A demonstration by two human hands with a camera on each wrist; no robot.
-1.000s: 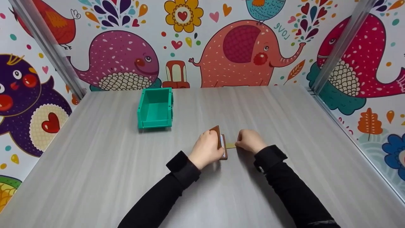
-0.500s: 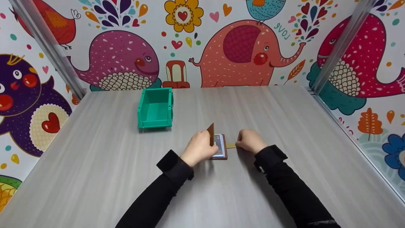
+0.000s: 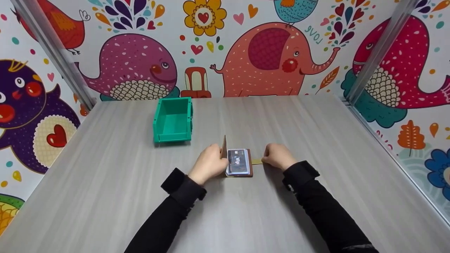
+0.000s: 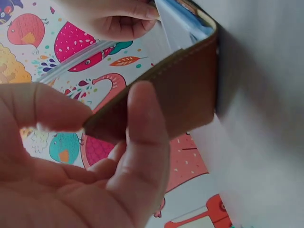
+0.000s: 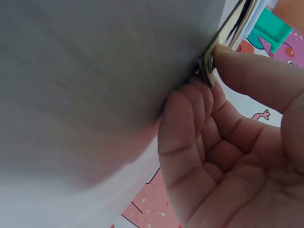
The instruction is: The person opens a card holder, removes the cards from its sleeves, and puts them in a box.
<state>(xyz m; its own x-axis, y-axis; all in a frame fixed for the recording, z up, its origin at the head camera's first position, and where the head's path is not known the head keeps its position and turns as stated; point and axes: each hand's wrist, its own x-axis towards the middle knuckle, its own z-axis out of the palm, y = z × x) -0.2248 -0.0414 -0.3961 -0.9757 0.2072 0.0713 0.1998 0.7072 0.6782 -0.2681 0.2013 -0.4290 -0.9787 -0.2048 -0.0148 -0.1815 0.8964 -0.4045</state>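
A brown card holder [image 3: 251, 165] lies on the table, its front cover [image 4: 185, 90] standing nearly upright on the left side. Inside, clear plastic sleeves show a grey card [image 3: 237, 162] printed "Vip". My left hand [image 3: 210, 162] pinches the raised cover between thumb and fingers. On the right, my right hand [image 3: 278, 156] holds the end of the yellowish closing strap [image 3: 257, 161] that sticks out from the holder. In the right wrist view, the thumb presses the strap's snap end [image 5: 207, 66] against the curled fingers, close to the tabletop.
A green plastic bin [image 3: 172, 120] stands farther back on the left of the grey table [image 3: 302, 119]. Walls with cartoon animals [image 3: 267, 63] close off the back and both sides, with metal posts [image 3: 378, 49] at the corners.
My left hand has swung the cover leftward, from leaning over the sleeves to nearly upright, uncovering the "Vip" card. My right hand has stayed in place with the strap.
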